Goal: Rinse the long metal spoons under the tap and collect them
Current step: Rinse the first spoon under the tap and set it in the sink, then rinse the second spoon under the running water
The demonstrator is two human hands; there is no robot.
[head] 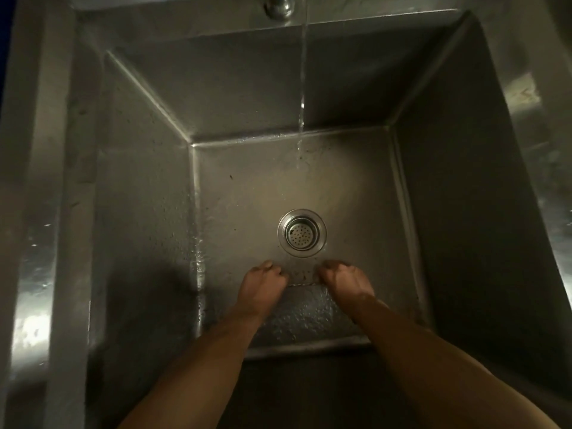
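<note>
Deep square stainless-steel sink (464, 187) filling the frame, dim and wet. Thin stream of water (303, 88) falling from the chrome tap (278, 6) at top centre, landing on the basin floor above centre, well away from both hands. Round perforated metal drain strainer (302, 233) just below centre. Left hand (263, 284) and right hand (345, 281) low in the frame, either side of a small dark-speckled patch of floor just under the strainer, both with fingers curled downward and fingertips pressed to or very near the steel. Curled together but clamped on nothing visible; whether anything slim lies under the fingers, impossible to tell in this light. No long metal spoons anywhere in view: none on the floor, none against the walls, none on the rims at left and right. Inside the basin only running water, droplets on the near wall, a few dark specks. Probably a sweep of the floor for leftovers or residue. Best done by checking the near corners, hidden behind the forearms, then carrying anything found up into the stream rather than rinsing away from it.
</note>
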